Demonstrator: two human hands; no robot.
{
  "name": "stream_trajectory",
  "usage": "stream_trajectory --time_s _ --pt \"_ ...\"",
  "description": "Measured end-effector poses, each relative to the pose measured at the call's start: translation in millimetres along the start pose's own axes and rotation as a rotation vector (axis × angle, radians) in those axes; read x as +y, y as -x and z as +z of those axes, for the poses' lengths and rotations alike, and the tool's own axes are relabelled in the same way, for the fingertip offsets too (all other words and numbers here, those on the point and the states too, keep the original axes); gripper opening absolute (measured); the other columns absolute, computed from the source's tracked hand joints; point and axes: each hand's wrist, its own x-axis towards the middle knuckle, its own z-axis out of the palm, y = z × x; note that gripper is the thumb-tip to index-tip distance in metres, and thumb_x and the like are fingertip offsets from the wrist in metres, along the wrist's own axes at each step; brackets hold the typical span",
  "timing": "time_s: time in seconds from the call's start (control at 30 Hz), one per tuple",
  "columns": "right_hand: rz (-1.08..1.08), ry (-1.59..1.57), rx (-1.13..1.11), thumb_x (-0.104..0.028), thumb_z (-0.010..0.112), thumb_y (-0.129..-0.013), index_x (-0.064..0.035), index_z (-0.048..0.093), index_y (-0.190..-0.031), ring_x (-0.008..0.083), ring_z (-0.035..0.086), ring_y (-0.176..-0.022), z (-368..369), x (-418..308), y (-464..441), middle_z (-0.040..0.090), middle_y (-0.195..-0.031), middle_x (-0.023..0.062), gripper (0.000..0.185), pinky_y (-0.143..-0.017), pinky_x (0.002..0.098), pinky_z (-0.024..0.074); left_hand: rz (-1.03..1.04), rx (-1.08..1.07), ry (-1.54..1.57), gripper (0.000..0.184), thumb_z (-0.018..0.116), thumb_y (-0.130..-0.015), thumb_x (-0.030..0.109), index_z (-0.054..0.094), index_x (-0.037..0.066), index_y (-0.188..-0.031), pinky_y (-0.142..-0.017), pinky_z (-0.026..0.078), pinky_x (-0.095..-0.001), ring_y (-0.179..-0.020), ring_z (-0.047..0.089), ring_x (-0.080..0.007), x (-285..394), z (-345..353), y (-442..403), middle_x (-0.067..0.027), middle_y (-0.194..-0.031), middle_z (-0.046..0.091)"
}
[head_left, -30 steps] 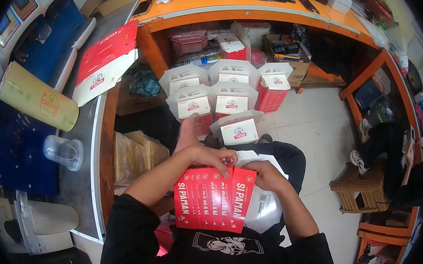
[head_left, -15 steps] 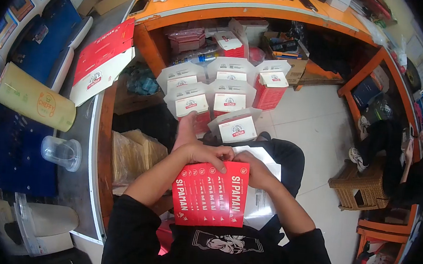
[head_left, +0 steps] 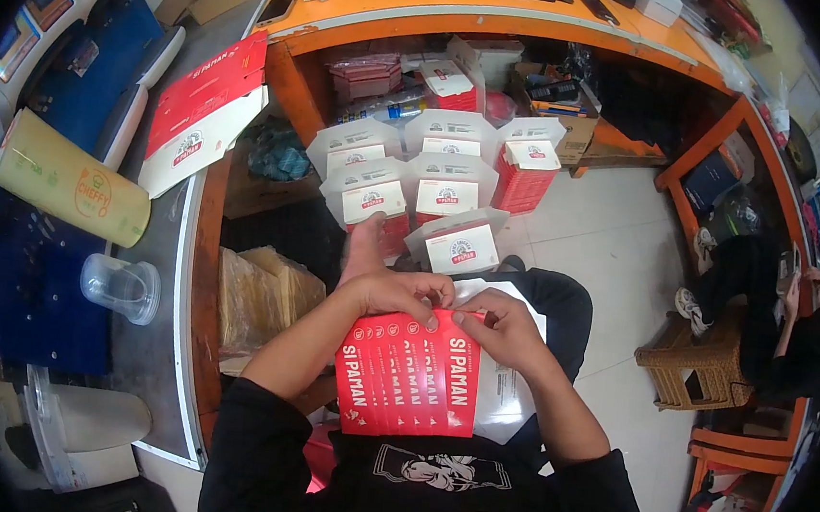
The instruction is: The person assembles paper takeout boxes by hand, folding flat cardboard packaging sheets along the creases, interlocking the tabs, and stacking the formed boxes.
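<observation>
A fan of overlapping red printed cards (head_left: 405, 376) lies over my lap, lettering running sideways. My left hand (head_left: 405, 296) grips their top edge, thumb on the front and fingers behind. At the top right corner, my right hand (head_left: 499, 326) pinches the rightmost card between thumb and fingers. Beneath the cards and right forearm, a white sheet (head_left: 505, 398) rests on my thigh. Beyond my hands stand several stacks of red and white folded boxes with raised pale flaps, the nearest being a box stack (head_left: 462, 249).
Flat red and white cartons (head_left: 205, 110) lie on the left counter, beside a yellow cup (head_left: 74, 177) and a clear plastic cup (head_left: 120, 289). An orange desk (head_left: 429, 12) spans the back. At right, another person's legs and hands show near a wicker stool (head_left: 690, 365).
My right hand has moved from behind the cards' top edge to its right corner, with the thumb now in front. The rightmost card has shifted left, closer over the others.
</observation>
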Motion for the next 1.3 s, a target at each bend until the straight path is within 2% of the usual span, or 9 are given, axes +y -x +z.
stream_trajectory --time_s 0.17,0.43,0.67,0.77,0.9,1.0,1.13,1.17,1.3 --pt "-0.087 0.102 0.001 -0.018 0.075 -0.093 -0.0013 0.071 -0.098 0.0103 0.062 -0.072 17.0 -0.4 -11.5 0.066 -0.093 0.0079 0.017 -0.065 0.0268 0.0492 0.012 -0.086 0.082 0.031 0.075 -0.084 0.007 0.052 0.009 -0.105 -0.092 0.04 -0.0282 -0.104 0.052 -0.0096 -8.1 -6.2 -7.1 0.0001 -0.107 0.056" --pt "0.016 -0.01 0.126 -0.027 0.051 -0.105 0.0042 0.058 -0.115 0.0376 0.063 -0.1 49.1 7.3 0.7 0.063 -0.108 0.0243 0.033 -0.09 0.0433 0.0475 0.067 0.069 0.01 0.038 0.076 -0.086 0.01 0.052 0.008 -0.115 -0.099 0.04 -0.0314 -0.116 0.049 -0.0152 -4.6 -0.8 -7.2 -0.004 -0.106 0.055" --pt "-0.086 -0.027 0.361 -0.027 0.035 -0.11 0.0049 0.056 -0.124 0.0342 0.058 -0.114 37.3 39.4 -1.8 0.059 -0.12 0.0217 0.041 -0.102 0.0418 0.0428 -0.146 0.394 -1.0 0.069 0.059 -0.092 0.064 0.066 0.005 -0.127 -0.104 0.043 -0.0395 -0.124 0.056 -0.0322 -13.5 -7.4 15.0 -0.0232 -0.127 0.064" --pt "-0.204 -0.097 0.329 -0.025 0.03 -0.11 0.0029 0.057 -0.125 0.0323 0.055 -0.118 60.2 55.3 -1.9 0.059 -0.124 0.0192 0.042 -0.107 0.0418 0.0395 -0.278 0.461 -0.712 0.081 0.056 -0.085 0.078 0.07 0.009 -0.124 -0.091 0.052 -0.0416 -0.1 0.07 -0.0387 18.9 46.4 21.3 -0.0228 -0.104 0.073" --pt "-0.08 -0.355 0.171 -0.033 0.025 -0.111 0.0033 0.055 -0.129 0.0322 0.05 -0.127 80.5 56.3 1.9 0.056 -0.13 0.02 0.05 -0.114 0.0405 0.0322 -0.312 0.575 -0.869 0.056 0.068 -0.087 0.062 0.075 0.015 -0.116 -0.084 0.054 -0.0393 -0.09 0.072 -0.0341 27.7 73.3 26.0 -0.022 -0.097 0.073" --pt "-0.249 -0.158 0.177 -0.032 0.024 -0.111 0.0037 0.053 -0.132 0.0333 0.046 -0.134 61.1 49.4 13.2 0.053 -0.135 0.0213 0.051 -0.116 0.041 0.0293 -0.43 0.53 -0.618 0.056 0.073 -0.082 0.063 0.078 0.014 -0.109 -0.094 0.051 -0.0391 -0.109 0.066 -0.0365 29.8 66.2 24.9 -0.0286 -0.122 0.064" --pt "-0.27 -0.172 0.076 -0.051 0.033 -0.106 0.0044 0.048 -0.14 0.0373 0.037 -0.142 38.3 44.3 74.1 0.046 -0.147 0.0221 0.067 -0.12 0.0438 0.0234 -0.148 0.771 -1.158 0.073 0.069 -0.081 0.069 0.075 0.003 -0.112 -0.113 0.034 -0.0395 -0.14 0.037 -0.04 33.7 56.1 25.5 -0.0331 -0.133 0.054" --pt "-0.271 -0.292 -0.007 -0.052 0.053 -0.099 0.0037 0.046 -0.143 0.0386 0.04 -0.141 38.6 39.7 87.3 0.047 -0.146 0.0236 0.071 -0.119 0.0446 0.0275 -0.109 0.796 -1.209 0.07 0.071 -0.08 0.066 0.075 0.003 -0.112 -0.111 0.036 -0.039 -0.136 0.039 -0.0385 33.3 48.1 24.1 -0.0316 -0.13 0.056" --pt "-0.264 -0.081 -0.32 -0.016 0.077 -0.087 -0.005 0.061 -0.13 0.0385 0.053 -0.13 42.0 17.0 108.1 0.055 -0.14 0.0207 0.047 -0.107 0.0436 0.0443 -0.104 0.717 -0.952 0.061 0.077 -0.077 0.055 0.075 0.003 -0.109 -0.103 0.041 -0.037 -0.122 0.049 -0.0325 28.8 50.5 23.5 -0.0254 -0.118 0.062"
